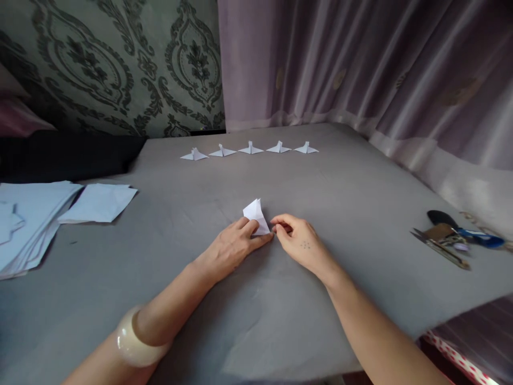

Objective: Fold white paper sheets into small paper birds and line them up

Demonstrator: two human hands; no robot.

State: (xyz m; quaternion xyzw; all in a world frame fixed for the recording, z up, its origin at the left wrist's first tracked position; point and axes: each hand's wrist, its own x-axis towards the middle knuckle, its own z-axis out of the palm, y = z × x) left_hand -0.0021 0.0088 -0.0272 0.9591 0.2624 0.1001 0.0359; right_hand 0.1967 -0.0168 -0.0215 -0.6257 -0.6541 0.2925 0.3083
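Observation:
A small piece of folded white paper point(256, 213) lies on the grey-covered table in front of me, one corner pointing away. My left hand point(236, 243), a cream bangle on its arm, presses and grips the paper's lower left side with bent fingers. The left forefinger reaches along the paper's near edge. My right hand point(300, 240) is curled at the paper's lower right corner, thumb and forefinger drawn together beside it. Whether those fingertips pinch the corner is too small to tell.
Several folded white paper figures point(250, 148) stand in a row at the back. On the left lie white sheets point(36, 214), a smaller paper stack point(100, 203) and black cloth point(72, 155). Scissors point(441, 248) and small items lie at right. A purple curtain point(320, 64) hangs behind.

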